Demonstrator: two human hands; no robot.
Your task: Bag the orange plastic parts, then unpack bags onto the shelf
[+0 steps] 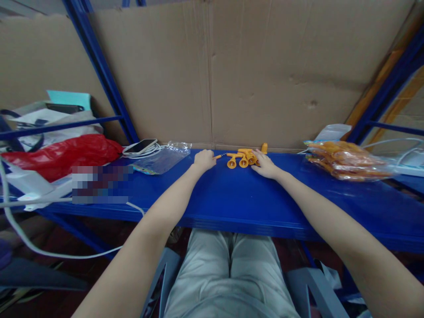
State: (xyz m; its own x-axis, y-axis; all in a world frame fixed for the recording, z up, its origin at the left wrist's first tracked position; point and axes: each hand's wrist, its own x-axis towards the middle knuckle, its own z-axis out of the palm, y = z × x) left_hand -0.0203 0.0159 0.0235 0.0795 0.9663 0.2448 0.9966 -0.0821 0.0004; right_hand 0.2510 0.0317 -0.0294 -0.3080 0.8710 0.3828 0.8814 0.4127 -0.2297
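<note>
Several small orange plastic parts (241,158) with round cup ends lie in a cluster at the back of the blue shelf (232,198), against the cardboard wall. My left hand (204,160) is closed in a pinch on one thin orange piece at the cluster's left side. My right hand (264,165) rests on the cluster's right side, fingers curled over the parts there; what is under them is hidden.
A clear plastic bag (162,160) and a phone (141,146) with white cable lie to the left. A red bag (62,154) sits further left. A pile of bagged orange parts (347,160) lies at the right. My knees are under the shelf's front edge.
</note>
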